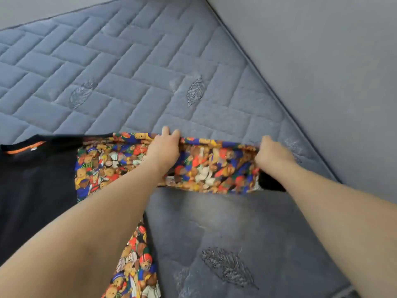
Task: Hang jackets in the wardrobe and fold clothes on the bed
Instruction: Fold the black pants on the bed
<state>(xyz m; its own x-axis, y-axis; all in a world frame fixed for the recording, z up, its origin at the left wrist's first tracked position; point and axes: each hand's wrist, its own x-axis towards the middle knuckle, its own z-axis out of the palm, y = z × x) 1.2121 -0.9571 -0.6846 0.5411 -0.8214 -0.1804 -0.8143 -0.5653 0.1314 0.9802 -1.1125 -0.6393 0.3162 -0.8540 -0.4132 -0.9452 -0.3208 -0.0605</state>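
Fabric of the shirt [38,190], black in the body with a bear-print sleeve [206,166], lies flat on the quilted grey bed [129,67] and judges as light, soft and limp, so it will sag wherever unsupported. Left hand [164,150] and right hand [274,155] each pinch the far edge of the outstretched sleeve, well apart, each grip closed on cloth. Best hold is along that hem at two spread points, keeping the panel taut during folding.

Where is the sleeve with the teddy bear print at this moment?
In the head view, the printed sleeve is right of centre on the grey mattress, stretched between the left hand and the right hand, to the right of the shirt's black body.
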